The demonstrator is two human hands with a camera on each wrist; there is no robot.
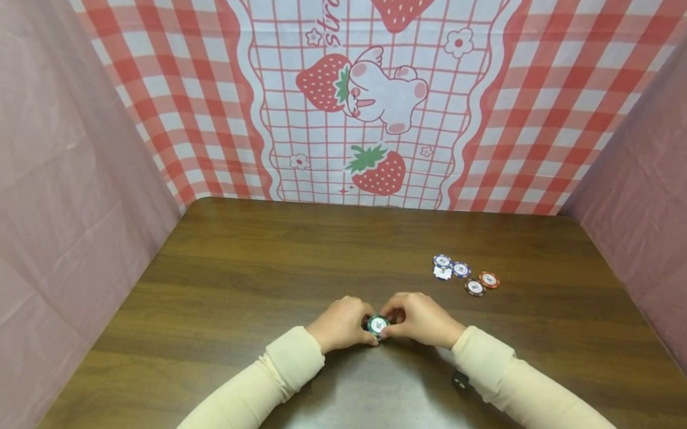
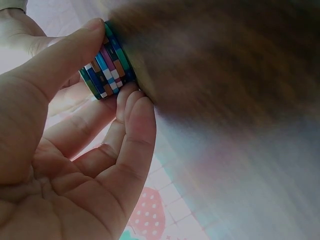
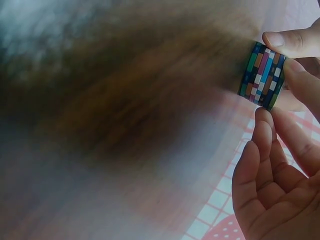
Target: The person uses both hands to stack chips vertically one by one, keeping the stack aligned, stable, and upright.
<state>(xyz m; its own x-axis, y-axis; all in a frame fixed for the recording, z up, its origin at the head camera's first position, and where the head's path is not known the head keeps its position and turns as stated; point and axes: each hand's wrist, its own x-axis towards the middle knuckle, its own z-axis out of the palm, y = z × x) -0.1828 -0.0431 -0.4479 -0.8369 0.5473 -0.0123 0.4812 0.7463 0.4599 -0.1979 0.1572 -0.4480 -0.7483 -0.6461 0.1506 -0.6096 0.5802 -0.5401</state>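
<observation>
A short stack of poker chips stands on the table in front of the person, a green-edged chip with a white centre on top. From its left side the left hand holds it between thumb and fingers; the right hand grips it from the opposite side. Seen edge-on in the left wrist view, the stack has green, blue, purple, brown and white bands. The right wrist view shows the same stack with the right thumb and fingertips against it. The fingers partly cover its sides.
Behind and to the right lie several loose chips: a blue one, a white one, a red one and a dark-edged one. A checked strawberry cloth hangs along the brown table's back edge.
</observation>
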